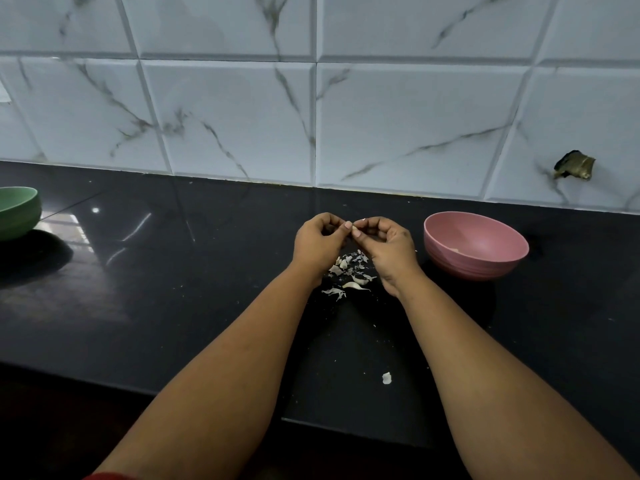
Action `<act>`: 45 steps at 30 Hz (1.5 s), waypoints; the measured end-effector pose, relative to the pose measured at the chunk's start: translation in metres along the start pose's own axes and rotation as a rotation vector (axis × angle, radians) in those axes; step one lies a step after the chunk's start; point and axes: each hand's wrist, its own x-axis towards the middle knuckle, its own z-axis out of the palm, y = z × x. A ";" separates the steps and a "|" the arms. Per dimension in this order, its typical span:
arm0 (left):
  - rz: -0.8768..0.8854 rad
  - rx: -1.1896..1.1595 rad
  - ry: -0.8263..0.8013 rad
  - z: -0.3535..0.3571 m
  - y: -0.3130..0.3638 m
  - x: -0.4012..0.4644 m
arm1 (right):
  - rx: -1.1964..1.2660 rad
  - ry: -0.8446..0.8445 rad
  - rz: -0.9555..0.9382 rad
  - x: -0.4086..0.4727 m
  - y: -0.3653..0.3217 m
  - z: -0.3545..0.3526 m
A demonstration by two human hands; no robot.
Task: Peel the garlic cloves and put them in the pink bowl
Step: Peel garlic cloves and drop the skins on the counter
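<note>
Black table [173, 306]: glossy dark stone, speckled with pale crumbs, reflecting light at the left.
Stray scrap [386, 378]: one small white piece of skin lying alone near the front edge, between the forearms.
Peel pile [348, 275]: thin, papery, whitish-grey skins scattered on the table below and between the two wrists.
Left hand [317, 242]: raised just above the pile, fingers curled inward, thumb and fingertip pinching at the clove.
Right hand [389, 245]: facing the left, fingers curled, thumb and forefinger pinching the same clove from the other side.
Garlic clove [355, 231]: small, pale cream, mostly hidden; only a sliver shows where the fingertips of both hands meet, with a flake of white skin sticking up just above it.
Pink bowl [476, 244]: matte pink, round, upright on the table just right of the right hand; a bit of pale content shows at its bottom.
Green bowl [17, 211]: far left edge, cut off by the frame.
Wall [311, 98]: white marble-veined tiles behind the table, with a dark chipped hole at the right.
</note>
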 end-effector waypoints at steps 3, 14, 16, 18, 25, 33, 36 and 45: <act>-0.020 -0.008 0.003 0.000 0.000 0.001 | -0.015 -0.001 0.000 0.000 -0.001 0.000; -0.026 -0.050 -0.020 0.002 0.002 -0.003 | 0.012 0.013 0.029 -0.001 -0.002 0.001; 0.000 -0.026 -0.036 0.001 0.002 -0.003 | -0.020 0.019 0.029 -0.001 -0.002 0.000; 0.059 0.060 -0.042 -0.001 0.000 -0.001 | -0.047 0.015 0.017 -0.001 -0.002 0.000; 0.023 0.024 -0.032 -0.001 -0.002 0.002 | -0.099 0.019 -0.013 -0.002 -0.003 0.000; -0.082 -0.158 -0.043 -0.002 0.000 0.003 | 0.054 -0.031 0.047 -0.003 -0.004 0.001; -0.082 -0.162 -0.062 -0.001 0.001 0.002 | 0.108 -0.037 0.072 -0.004 -0.005 0.001; -0.123 -0.244 -0.067 -0.001 0.005 0.002 | 0.118 -0.061 0.061 -0.002 -0.005 0.001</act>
